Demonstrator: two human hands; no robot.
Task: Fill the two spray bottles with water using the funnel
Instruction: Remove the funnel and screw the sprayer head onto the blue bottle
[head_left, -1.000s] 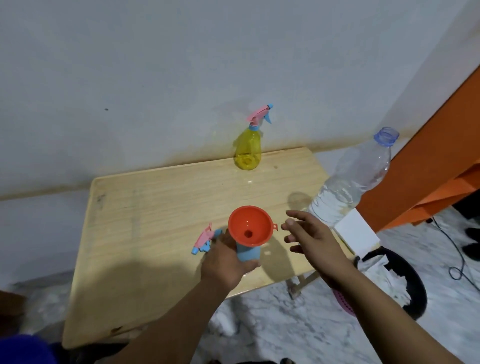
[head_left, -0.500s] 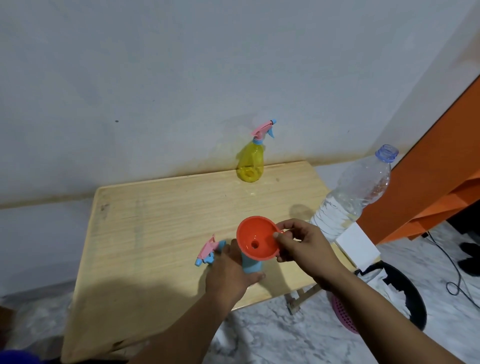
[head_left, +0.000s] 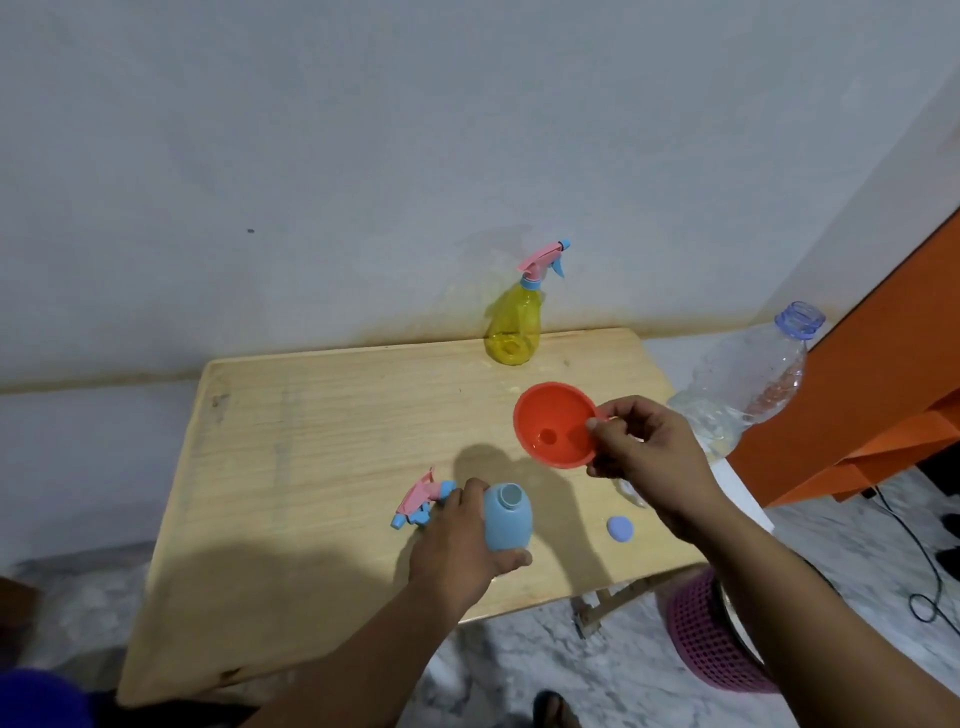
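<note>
My left hand (head_left: 457, 551) grips a blue spray bottle (head_left: 508, 517) standing on the wooden table (head_left: 311, 467), its neck open with no cap on. My right hand (head_left: 644, 457) pinches the rim of an orange funnel (head_left: 556, 431), held in the air up and to the right of the blue bottle. The pink and blue spray head (head_left: 421, 499) lies on the table just left of my left hand. A yellow spray bottle (head_left: 514, 327) with its pink spray head on stands at the table's far edge by the wall.
A large clear water bottle (head_left: 753, 384) with an open neck stands at the table's right edge. A small blue cap (head_left: 620, 529) lies near the front right. A pink basket (head_left: 711, 634) and an orange cabinet (head_left: 883, 395) are to the right.
My right hand took the funnel by its rim and lifted it off the blue bottle, up and to the right. The blue bottle's open neck now shows.
</note>
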